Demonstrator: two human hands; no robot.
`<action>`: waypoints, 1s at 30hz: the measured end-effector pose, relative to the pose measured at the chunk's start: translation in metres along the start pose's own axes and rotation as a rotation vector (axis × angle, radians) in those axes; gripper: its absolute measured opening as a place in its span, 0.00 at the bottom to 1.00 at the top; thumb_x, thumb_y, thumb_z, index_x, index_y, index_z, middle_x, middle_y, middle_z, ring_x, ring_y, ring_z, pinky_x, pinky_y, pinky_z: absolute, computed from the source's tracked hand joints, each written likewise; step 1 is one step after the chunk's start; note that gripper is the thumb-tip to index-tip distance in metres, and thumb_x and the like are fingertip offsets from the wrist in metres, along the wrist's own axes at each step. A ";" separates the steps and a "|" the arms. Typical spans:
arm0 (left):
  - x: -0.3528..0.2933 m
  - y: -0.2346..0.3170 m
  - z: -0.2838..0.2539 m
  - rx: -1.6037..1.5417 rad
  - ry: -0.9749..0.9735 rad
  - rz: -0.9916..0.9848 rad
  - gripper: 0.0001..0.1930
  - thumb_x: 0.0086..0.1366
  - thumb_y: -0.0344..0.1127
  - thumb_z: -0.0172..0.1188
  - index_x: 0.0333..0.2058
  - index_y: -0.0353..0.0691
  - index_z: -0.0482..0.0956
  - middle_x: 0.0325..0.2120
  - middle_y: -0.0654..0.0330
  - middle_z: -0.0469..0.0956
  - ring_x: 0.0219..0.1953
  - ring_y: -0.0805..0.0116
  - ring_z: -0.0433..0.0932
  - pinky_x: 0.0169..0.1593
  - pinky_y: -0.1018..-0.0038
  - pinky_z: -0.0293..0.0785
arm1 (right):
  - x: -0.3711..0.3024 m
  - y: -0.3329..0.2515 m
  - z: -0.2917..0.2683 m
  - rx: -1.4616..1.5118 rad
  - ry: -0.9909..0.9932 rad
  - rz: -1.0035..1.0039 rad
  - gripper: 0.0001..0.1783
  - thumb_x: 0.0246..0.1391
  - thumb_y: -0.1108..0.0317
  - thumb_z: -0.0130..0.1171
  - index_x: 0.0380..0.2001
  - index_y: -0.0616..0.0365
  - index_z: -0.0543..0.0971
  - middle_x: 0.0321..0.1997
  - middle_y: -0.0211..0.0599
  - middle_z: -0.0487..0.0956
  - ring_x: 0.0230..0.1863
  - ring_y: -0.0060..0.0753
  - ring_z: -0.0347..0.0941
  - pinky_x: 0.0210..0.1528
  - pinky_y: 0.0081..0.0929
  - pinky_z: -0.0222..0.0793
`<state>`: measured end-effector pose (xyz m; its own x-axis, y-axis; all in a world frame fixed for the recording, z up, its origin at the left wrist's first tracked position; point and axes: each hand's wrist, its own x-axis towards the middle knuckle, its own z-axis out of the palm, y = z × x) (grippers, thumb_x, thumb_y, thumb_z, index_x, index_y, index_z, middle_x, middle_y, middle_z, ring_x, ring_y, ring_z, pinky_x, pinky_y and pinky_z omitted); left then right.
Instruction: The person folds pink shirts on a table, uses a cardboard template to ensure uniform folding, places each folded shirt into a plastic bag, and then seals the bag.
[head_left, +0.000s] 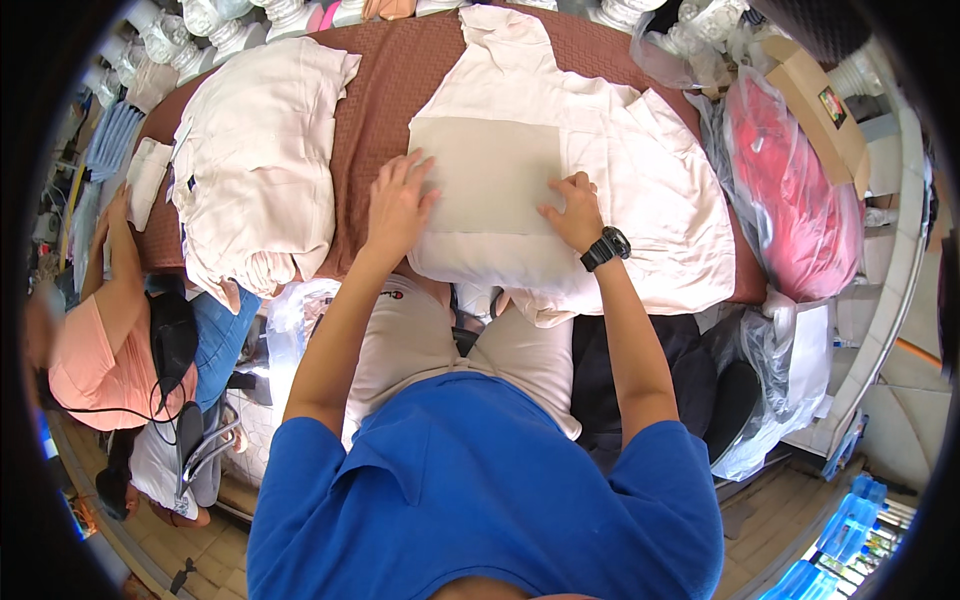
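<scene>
A cream shirt lies spread over the brown-covered table in front of me, one sleeve pointing to the far side. On its left part rests a flat grey-beige rectangular sheet, perhaps cardboard. My left hand lies at the sheet's left edge with its fingers spread, palm down. At the opposite edge is my right hand, with a dark watch on the wrist. Its fingers are bent and stand apart from the thumb, touching the sheet's edge and the cloth. Neither hand appears to grip anything.
A pile of cream garments sits left on the brown tablecloth. Beyond it, a co-worker in a pink top reaches toward a small folded garment. At right lie red clothing in clear plastic and a cardboard box.
</scene>
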<state>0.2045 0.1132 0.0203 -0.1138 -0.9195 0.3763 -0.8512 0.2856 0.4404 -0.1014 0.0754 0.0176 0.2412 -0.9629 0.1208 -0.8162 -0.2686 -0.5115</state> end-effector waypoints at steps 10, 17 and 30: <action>0.025 0.034 0.061 0.047 -0.053 0.126 0.26 0.64 0.50 0.60 0.59 0.52 0.73 0.65 0.59 0.63 0.69 0.43 0.54 0.68 0.38 0.45 | 0.023 0.005 -0.013 0.000 -0.171 0.042 0.19 0.46 0.62 0.71 0.39 0.64 0.83 0.48 0.57 0.73 0.51 0.60 0.71 0.54 0.47 0.70; 0.024 0.034 0.054 0.063 -0.052 0.117 0.26 0.66 0.53 0.56 0.59 0.53 0.72 0.65 0.60 0.63 0.69 0.43 0.53 0.68 0.39 0.43 | 0.154 0.019 -0.016 -0.258 -0.094 -0.041 0.32 0.49 0.47 0.68 0.48 0.61 0.80 0.53 0.59 0.73 0.53 0.62 0.70 0.53 0.51 0.72; 0.027 0.037 0.050 0.016 -0.078 0.074 0.26 0.64 0.52 0.58 0.60 0.54 0.72 0.65 0.60 0.63 0.69 0.42 0.53 0.68 0.39 0.43 | 0.361 0.058 0.031 -0.143 0.000 0.309 0.50 0.38 0.32 0.70 0.57 0.59 0.76 0.54 0.52 0.79 0.58 0.50 0.75 0.61 0.41 0.69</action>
<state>0.1438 0.0856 0.0058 -0.2154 -0.9146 0.3423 -0.8470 0.3494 0.4007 -0.0451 -0.2869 0.0050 -0.0295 -0.9993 -0.0212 -0.9162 0.0355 -0.3992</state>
